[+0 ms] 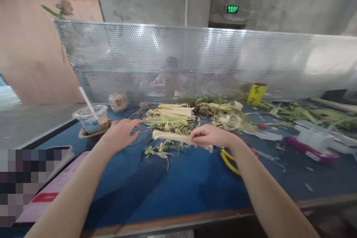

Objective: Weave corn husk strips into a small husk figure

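In the head view my right hand (pixel 205 135) is closed around the right end of a pale, thick stalk (pixel 170 136), which points left above the blue table. My left hand (pixel 124 133) is at the left, fingers apart, with nothing in it. Beyond the stalk lies a row of pale and green stalks or husk strips (pixel 173 113). Small green sprigs (pixel 158 153) are scattered just nearer than the stalk. A heap of green leaves and fibres (pixel 223 113) spreads behind my right hand.
On the left are a plastic cup with a straw (pixel 93 121) and phones (pixel 51 193). Yellow-handled scissors (pixel 230 161), a purple power strip (pixel 312 150) and a yellow roll (pixel 256 94) are on the right. A perforated metal screen (pixel 195 55) stands behind, a person beyond it.
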The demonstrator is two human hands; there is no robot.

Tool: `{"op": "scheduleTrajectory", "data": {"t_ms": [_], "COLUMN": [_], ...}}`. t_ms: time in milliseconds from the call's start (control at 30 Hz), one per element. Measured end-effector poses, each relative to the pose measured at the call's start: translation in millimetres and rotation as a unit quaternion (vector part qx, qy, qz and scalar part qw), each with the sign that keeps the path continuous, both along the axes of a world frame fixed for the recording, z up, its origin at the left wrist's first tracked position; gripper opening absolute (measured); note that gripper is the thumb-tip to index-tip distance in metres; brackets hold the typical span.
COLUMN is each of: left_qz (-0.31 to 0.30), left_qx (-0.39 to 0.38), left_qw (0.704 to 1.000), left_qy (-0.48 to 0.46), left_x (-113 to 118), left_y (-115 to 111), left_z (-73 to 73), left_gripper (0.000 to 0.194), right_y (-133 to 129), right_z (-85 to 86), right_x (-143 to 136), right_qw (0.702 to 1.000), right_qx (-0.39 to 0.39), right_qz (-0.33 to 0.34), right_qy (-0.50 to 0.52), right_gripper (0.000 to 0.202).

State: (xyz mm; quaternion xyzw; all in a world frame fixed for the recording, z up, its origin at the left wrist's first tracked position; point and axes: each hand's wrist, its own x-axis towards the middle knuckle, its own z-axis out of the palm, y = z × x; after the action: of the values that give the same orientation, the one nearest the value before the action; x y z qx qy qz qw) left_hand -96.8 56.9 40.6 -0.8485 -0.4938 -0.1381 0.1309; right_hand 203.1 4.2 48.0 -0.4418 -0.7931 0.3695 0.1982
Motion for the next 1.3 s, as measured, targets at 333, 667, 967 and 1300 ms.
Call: {"op": "scheduleTrajectory", "data": {"t_ms": [333,667,967,1300], "left_qz": [-0.334,-0.339,-0.208,-0.289], "left_qx": [-0.078,-0.016,-0.114,-0.027], "left_qw": [0.935,0.938,0.961,0.94], "left_qy": [0.091,0.075,-0.143,-0.181], "left_x": [57,57,64,73], "left_y": [-35,-34,-35,-46], "left_z": [-25.0,-28.2,-32.8,-39.9], "left_gripper": [0.034,0.027,0.017,0.015], "right_y": [15,16,18,12], "right_z": [-14.0,-18.1,-27.1,-30.7], "right_x": [5,-11,-21,-48], "right_qw": [0.997,0.986,0.98,0.956], "right_qx": [-0.006,-0.024,-0.019,-0.041], "right_qz": [-0.048,-0.053,-0.046,-0.077], "right_qy": [0.065,0.157,0.191,0.28], "right_gripper": [0.017,0.01,0.011,0.009]}}
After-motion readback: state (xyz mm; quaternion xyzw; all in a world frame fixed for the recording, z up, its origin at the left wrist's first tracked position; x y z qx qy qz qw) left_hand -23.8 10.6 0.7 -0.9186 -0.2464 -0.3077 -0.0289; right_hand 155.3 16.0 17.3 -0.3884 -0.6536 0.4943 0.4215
